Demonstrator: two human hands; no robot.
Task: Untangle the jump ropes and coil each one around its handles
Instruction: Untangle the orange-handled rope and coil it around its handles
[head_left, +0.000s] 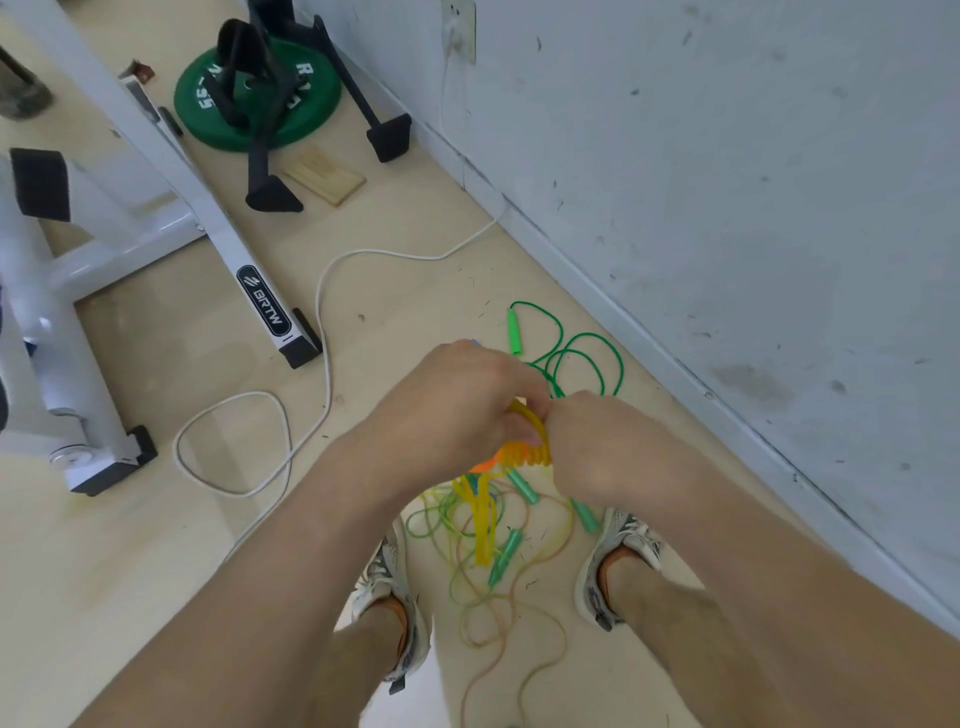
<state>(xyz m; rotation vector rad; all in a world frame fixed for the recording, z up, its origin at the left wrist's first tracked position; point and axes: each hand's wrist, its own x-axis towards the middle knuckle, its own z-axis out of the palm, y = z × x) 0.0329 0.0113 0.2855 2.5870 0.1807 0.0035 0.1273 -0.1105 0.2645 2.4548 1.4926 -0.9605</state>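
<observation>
We record both hands raised above the floor (156, 545), meeting on one yellow jump rope (535, 441). The left hand (467, 405) curls its fingers round the rope's wound coils. The right hand (608, 457) grips the same bundle from the opposite side (its fingertips are hidden). Loose yellow strands hang from the bundle. Below, between the person's shoes (618, 545), a tangle of ropes (506, 558) with pale green handles lies on the floor. A green jump rope (515, 335) lies looped apart from it, near the floor's edge along the wall (727, 156). A white cable (400, 254) trails across the floor's middle.
</observation>
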